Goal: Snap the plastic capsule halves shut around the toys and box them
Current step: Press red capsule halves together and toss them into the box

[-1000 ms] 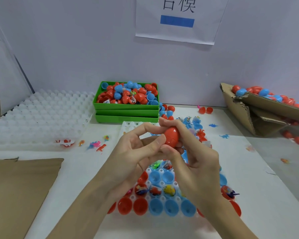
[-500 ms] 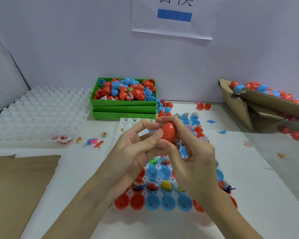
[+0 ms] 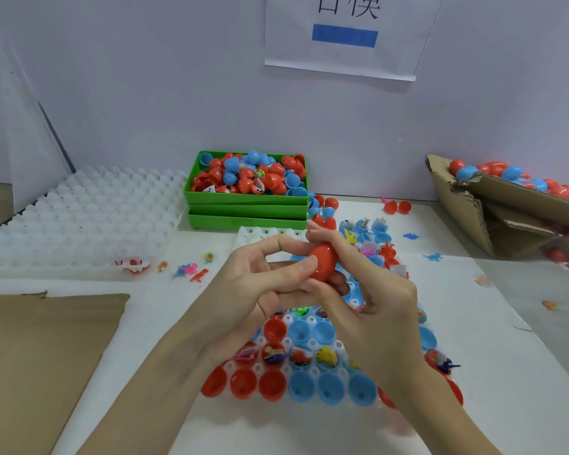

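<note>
A: Head view first. What are the hands doing?

B: Both are on one red capsule [image 3: 322,261], held in the air above the white tray [image 3: 260,232]. The left hand [image 3: 260,284] pinches it with thumb and forefinger, and the right hand [image 3: 375,300] curls its fingers round the other side. No seam gap shows, so I judge the halves are pressed together or nearly so.

A: Is it boxed yet?

B: No. The cardboard box [image 3: 467,205] sits well apart at the right, with red and blue capsules already piled in it, so part of the batch seems done.

A: And what is left?

B: Plenty. Under the hands the tray holds a row of open halves with toys [image 3: 326,354] in them, and beneath that a row of empty red and blue halves [image 3: 304,387]. The green bin [image 3: 247,197] at the back is full of loose halves too. A few small toy figures [image 3: 191,269] lie on the table to the left.

A: Any other view?

B: None, only the head camera.
</note>
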A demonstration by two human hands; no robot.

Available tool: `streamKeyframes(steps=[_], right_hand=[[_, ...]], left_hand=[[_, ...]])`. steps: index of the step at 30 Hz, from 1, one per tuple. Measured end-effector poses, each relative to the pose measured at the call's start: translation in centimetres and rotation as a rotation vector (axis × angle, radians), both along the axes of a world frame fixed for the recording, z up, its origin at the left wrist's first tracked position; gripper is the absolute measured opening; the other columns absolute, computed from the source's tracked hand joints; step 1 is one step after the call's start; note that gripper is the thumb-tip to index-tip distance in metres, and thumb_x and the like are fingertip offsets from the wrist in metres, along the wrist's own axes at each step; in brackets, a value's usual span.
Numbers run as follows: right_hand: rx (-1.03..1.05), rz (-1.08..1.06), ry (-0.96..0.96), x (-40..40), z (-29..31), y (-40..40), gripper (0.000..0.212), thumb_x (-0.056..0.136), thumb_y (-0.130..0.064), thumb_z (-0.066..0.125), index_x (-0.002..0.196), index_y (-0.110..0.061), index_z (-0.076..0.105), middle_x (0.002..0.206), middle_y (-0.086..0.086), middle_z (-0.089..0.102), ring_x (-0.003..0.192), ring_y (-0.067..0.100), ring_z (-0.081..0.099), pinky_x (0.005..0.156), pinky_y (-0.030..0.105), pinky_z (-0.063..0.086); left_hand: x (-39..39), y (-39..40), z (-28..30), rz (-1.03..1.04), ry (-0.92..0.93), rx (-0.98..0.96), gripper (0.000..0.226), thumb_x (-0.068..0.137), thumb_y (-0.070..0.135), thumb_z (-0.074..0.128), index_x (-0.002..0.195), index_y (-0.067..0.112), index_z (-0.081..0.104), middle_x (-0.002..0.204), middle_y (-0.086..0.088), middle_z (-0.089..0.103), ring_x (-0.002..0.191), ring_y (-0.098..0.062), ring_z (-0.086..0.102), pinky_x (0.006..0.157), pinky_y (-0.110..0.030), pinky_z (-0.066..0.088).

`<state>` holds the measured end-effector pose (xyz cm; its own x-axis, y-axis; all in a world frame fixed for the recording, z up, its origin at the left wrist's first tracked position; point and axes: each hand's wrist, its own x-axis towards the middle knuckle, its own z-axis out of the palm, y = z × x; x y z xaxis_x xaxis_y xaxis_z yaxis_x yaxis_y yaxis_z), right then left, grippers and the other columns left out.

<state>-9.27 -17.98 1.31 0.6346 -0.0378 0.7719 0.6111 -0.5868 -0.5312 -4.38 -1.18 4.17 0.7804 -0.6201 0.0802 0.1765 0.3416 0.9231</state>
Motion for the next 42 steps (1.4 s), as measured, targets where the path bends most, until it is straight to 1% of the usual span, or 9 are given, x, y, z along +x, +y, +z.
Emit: streamKeyframes(steps=[5,8,13,21,27,32,37,40,42], right_hand=[[-0.019,-0.025,-0.023,0.0,-0.2,0.0,0.046,0.09,-0.015,0.076,0.134,-0.008,0.064,0.117,-0.003,0.075,0.101,-0.006,0.069,0.088,0.01,0.052],[-0.031,-0.023,-0.029,0.0,-0.3,0.4,0.045,0.092,-0.016,0.074,0.135,-0.011,0.061,0.107,-0.003,0.076,0.09,-0.011,0.065,0.084,0.005,0.048],[-0.053,-0.071,0.002,0.3,-0.2,0.3,0.05,0.09,-0.021,0.078,0.135,-0.004,0.064,0.115,0.001,0.076,0.101,0.001,0.07,0.09,0.005,0.049],[-0.095,-0.087,-0.046,0.4,-0.6,0.1,0.046,0.092,-0.02,0.072,0.133,-0.002,0.064,0.11,-0.008,0.068,0.099,-0.002,0.064,0.09,0.003,0.047],[-0.138,-0.096,-0.06,0.4,-0.2,-0.2,0.043,0.095,-0.018,0.07,0.134,-0.001,0.063,0.112,0.002,0.075,0.102,-0.003,0.063,0.092,0.003,0.045],[-0.123,-0.095,-0.086,0.5,-0.3,-0.1,0.045,0.096,-0.019,0.07,0.136,-0.001,0.059,0.109,-0.002,0.071,0.1,-0.006,0.06,0.092,0.002,0.044],[-0.082,-0.003,0.038,1.0,-0.7,-0.3,0.055,0.096,-0.021,0.071,0.145,-0.004,0.054,0.133,-0.004,0.067,0.118,-0.007,0.061,0.1,0.015,0.05],[0.209,0.266,0.296,0.9,-0.7,-0.3,0.05,0.104,-0.014,0.057,0.153,-0.014,0.047,0.141,-0.007,0.065,0.131,0.01,0.061,0.106,0.029,0.052],[0.443,0.393,0.392,0.9,-0.5,-0.3,0.04,0.108,-0.013,0.051,0.148,-0.012,0.055,0.137,0.001,0.068,0.126,0.02,0.066,0.102,0.033,0.055]], left_hand=[[0.1,-0.1,0.0,0.046,0.036,0.034,0.022,0.082,0.014,0.078,0.103,0.009,0.075,0.108,-0.037,0.072,0.098,-0.042,0.076,0.082,-0.038,0.063],[0.2,0.2,0.1,-0.013,0.055,0.015,0.025,0.082,0.016,0.079,0.106,0.01,0.074,0.11,-0.037,0.071,0.101,-0.041,0.076,0.085,-0.039,0.063],[0.3,0.3,0.2,-0.029,0.031,0.006,0.025,0.091,0.019,0.078,0.114,0.011,0.076,0.111,-0.035,0.072,0.108,-0.045,0.073,0.09,-0.038,0.061],[0.1,0.1,0.2,-0.008,0.032,0.007,0.026,0.085,0.022,0.078,0.11,0.012,0.077,0.112,-0.031,0.074,0.102,-0.035,0.076,0.087,-0.034,0.062],[0.0,-0.3,-0.1,0.03,0.058,-0.001,0.027,0.08,0.023,0.082,0.105,0.013,0.077,0.104,-0.029,0.075,0.091,-0.029,0.078,0.084,-0.034,0.062],[0.0,-0.6,-0.4,0.031,0.049,-0.038,0.019,0.085,0.021,0.083,0.1,0.02,0.073,0.11,-0.03,0.074,0.097,-0.033,0.076,0.088,-0.033,0.061],[0.2,-0.6,-0.6,0.197,-0.138,0.041,0.019,0.086,0.012,0.082,0.102,0.016,0.073,0.102,-0.017,0.078,0.092,-0.029,0.078,0.082,-0.026,0.06],[0.6,-0.2,-0.6,0.36,-0.43,0.218,0.027,0.087,0.005,0.081,0.111,0.015,0.075,0.103,-0.003,0.08,0.096,-0.018,0.078,0.085,-0.023,0.06],[0.9,0.1,-0.7,0.374,-0.551,0.259,0.031,0.089,0.002,0.079,0.116,0.016,0.076,0.11,-0.002,0.078,0.103,-0.017,0.076,0.091,-0.026,0.06]])
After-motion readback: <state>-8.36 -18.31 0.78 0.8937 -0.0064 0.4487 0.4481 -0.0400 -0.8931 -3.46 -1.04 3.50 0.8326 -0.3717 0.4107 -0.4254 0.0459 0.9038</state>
